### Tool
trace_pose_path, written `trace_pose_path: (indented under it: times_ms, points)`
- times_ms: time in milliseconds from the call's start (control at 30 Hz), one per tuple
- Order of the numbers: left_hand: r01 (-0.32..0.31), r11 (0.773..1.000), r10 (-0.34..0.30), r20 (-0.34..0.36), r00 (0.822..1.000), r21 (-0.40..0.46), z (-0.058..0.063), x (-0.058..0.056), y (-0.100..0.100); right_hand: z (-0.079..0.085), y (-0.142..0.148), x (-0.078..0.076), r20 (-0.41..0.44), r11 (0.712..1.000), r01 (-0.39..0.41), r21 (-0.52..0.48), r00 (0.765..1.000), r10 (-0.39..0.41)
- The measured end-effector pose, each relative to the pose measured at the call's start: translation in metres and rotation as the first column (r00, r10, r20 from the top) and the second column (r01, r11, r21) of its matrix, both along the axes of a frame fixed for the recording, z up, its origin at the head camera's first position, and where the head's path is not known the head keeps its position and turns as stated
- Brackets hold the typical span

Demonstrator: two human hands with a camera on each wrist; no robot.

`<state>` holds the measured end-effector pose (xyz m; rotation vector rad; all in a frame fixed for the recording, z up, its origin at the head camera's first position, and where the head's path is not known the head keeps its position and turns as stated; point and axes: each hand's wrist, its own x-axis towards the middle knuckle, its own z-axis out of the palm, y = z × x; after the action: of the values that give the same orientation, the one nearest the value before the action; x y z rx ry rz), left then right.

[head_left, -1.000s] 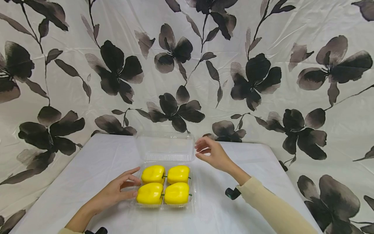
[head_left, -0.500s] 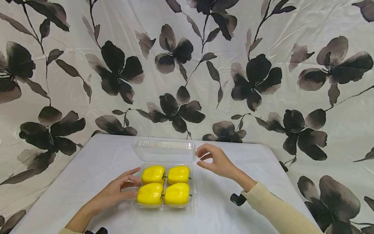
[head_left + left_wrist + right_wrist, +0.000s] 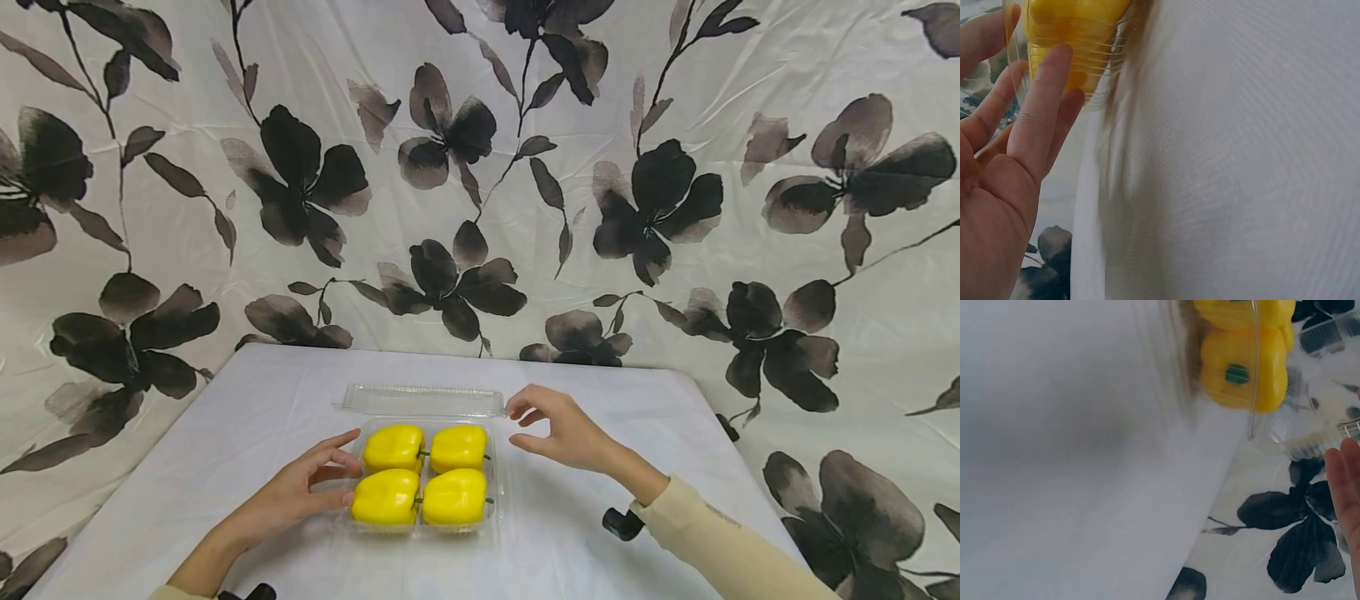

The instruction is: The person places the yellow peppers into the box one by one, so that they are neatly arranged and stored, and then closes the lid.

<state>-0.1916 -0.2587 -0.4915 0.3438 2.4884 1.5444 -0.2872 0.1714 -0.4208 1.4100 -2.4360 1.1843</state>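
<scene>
A clear plastic clamshell box (image 3: 497, 512) lies unlidded in front of me, holding several yellow bell peppers (image 3: 453, 496) with green stems, in rows of two. Its clear ribbed lid (image 3: 423, 402) is folded back at the far side, low toward the table. My left hand (image 3: 300, 483) is at the box's left wall, fingers spread; in the left wrist view its fingertips (image 3: 1055, 59) reach the ribbed side. Beside the lid's right end is my right hand (image 3: 558, 425), fingers loosely bent, fingertips right at the lid's corner. In the right wrist view only its fingers (image 3: 1344, 494) show.
A white cloth covers the table (image 3: 300, 383). Behind it hangs a pale curtain (image 3: 555, 250) with dark flower prints. Black wrist devices (image 3: 622, 525) sit near both cuffs.
The lid has tilted back from upright and sunk toward the table behind the box. My right hand has come down and slightly rightward with it. The left hand has stayed in place.
</scene>
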Motion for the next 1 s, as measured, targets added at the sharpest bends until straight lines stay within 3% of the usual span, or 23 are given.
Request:
trace_pose_path:
  times_ms: [467, 733, 1000]
  points:
    - [-0.015, 1.0, 0.015, 0.02, 1.0, -0.001, 0.001, -0.001, 0.0, -0.006, 0.004, 0.007, -0.048, 0.996, -0.07, 0.052, 0.996, 0.072]
    - [-0.015, 1.0, 0.014, 0.058, 0.998, 0.013, 0.002, 0.0, -0.001, -0.012, 0.009, 0.015, -0.025, 0.986, -0.105, 0.132, 0.994, 0.109]
    - [-0.028, 0.999, 0.029, 0.023, 0.999, -0.016, 0.001, -0.001, -0.001, -0.018, 0.013, 0.023, 0.022, 0.98, -0.093, 0.173, 0.996, 0.091]
